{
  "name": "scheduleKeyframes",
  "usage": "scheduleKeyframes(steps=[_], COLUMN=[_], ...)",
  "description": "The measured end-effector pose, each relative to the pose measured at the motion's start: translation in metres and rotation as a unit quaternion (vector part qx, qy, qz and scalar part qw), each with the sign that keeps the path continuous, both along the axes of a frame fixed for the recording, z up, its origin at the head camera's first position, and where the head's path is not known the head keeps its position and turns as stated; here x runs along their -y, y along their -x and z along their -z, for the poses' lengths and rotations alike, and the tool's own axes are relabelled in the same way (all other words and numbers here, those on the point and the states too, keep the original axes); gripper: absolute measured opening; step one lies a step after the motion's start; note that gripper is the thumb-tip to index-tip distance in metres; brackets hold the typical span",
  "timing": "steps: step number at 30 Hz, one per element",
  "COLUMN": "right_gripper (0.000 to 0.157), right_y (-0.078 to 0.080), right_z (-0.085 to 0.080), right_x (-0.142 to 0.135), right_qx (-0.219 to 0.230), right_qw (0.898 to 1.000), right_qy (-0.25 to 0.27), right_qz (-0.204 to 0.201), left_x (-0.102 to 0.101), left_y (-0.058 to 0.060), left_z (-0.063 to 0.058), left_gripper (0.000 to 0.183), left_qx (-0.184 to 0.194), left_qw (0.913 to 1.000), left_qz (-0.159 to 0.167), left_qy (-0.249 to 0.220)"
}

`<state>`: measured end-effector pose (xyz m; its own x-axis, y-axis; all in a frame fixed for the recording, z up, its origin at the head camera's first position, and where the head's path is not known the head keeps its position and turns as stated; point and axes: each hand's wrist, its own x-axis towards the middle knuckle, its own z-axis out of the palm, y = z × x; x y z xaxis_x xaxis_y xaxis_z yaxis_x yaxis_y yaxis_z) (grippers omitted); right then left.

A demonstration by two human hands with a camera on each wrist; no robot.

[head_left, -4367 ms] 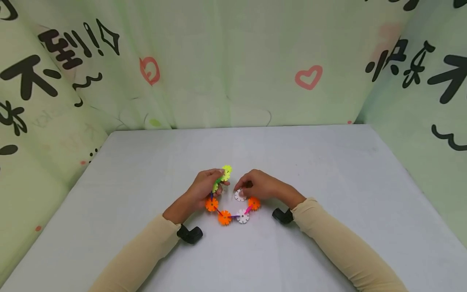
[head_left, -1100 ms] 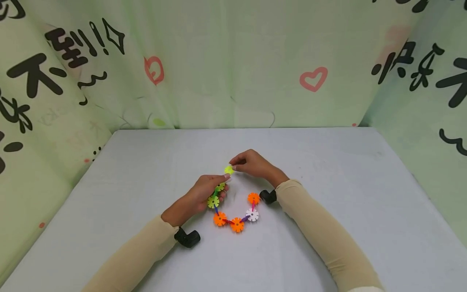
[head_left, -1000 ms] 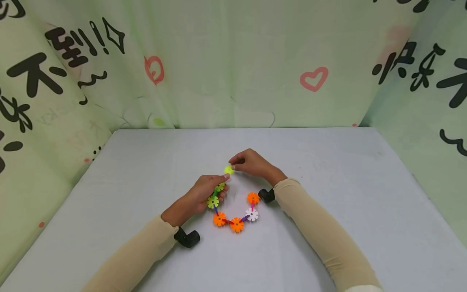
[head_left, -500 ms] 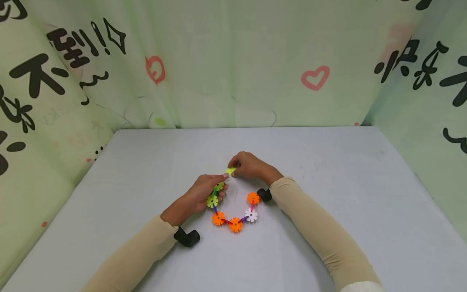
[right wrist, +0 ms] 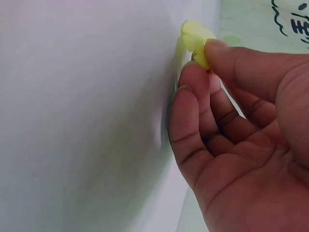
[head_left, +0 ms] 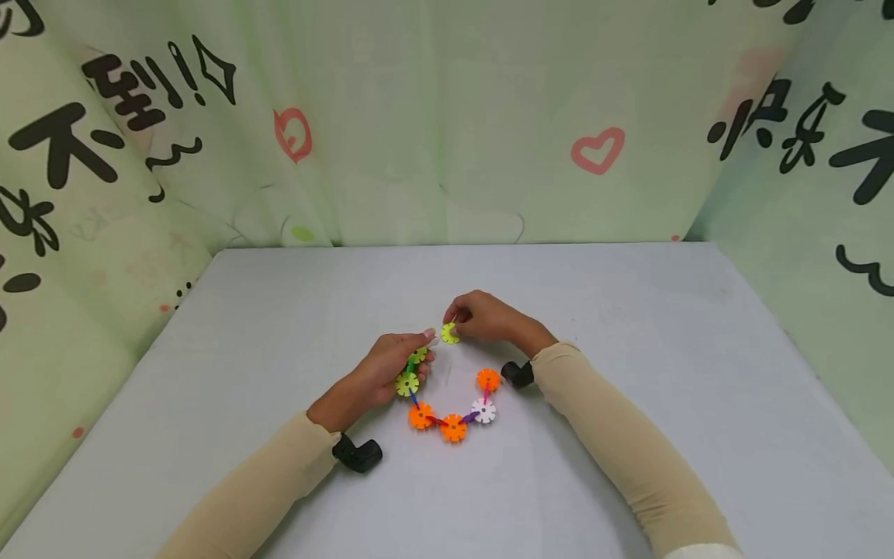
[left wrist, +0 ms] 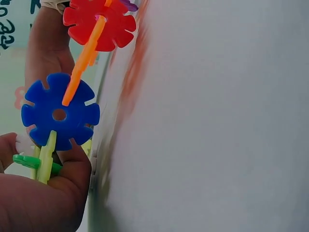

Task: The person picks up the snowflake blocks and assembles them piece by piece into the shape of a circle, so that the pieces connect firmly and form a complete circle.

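Note:
A chain of slotted plastic discs lies in a curve on the table. Its left end is in my left hand [head_left: 391, 365], thumb and fingers gripping a yellow-green disc [head_left: 417, 355]. Close up in the left wrist view, a blue disc [left wrist: 59, 113], an edge-on orange disc [left wrist: 83, 63] and a red disc [left wrist: 99, 24] are slotted together; a pale piece [left wrist: 24, 144] shows at the fingertips. My right hand [head_left: 489, 317] pinches a loose yellow disc [head_left: 450, 333] between thumb and finger, just right of the left thumb tip and visibly apart from it.
The chain's other end, an orange disc [head_left: 488, 380], lies near the black right wrist camera [head_left: 518, 375]. A white disc [head_left: 483, 410] adjoins it. The white table [head_left: 628, 310] ends at printed curtains [head_left: 447, 155] behind and on both sides.
The right hand has left the white disc it held at the chain's right end and moved to the far end. Its yellow disc, lately against the left thumb, is now slightly apart, to the right.

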<state>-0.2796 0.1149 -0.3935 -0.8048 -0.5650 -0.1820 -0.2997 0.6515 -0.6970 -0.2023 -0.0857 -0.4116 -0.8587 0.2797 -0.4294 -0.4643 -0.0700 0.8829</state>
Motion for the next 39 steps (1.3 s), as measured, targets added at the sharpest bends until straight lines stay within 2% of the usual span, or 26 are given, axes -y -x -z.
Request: scheduleKeyframes(steps=[11,22,32,39], right_gripper=[0.017,0.017,0.015,0.024], right_y=[-0.002,-0.012,-0.020,-0.024], right_z=[0.002,-0.008,-0.011,-0.013], right_x=[-0.024,-0.022,-0.016,-0.017], right_qx=[0.089,0.097,0.085,0.099], right_qw=[0.992,0.984,0.985,0.983], right_qy=[0.085,0.148,0.146,0.152], right_qz=[0.017,0.026,0.033,0.002], left_x=[-0.002,-0.005,-0.005,-0.001], left_y=[-0.002,0.000,-0.001,0.000], left_z=[-0.002,0.001,0.000,0.001], left_gripper=[0.044,0.044,0.045,0.044], left_qx=[-0.011,-0.008,-0.018,-0.015], left_qw=[0.9999,0.9999,0.9998,0.9998], left_qz=[0.003,0.006,0.009,-0.009], left_qy=[-0.004,-0.001,-0.001,0.009])
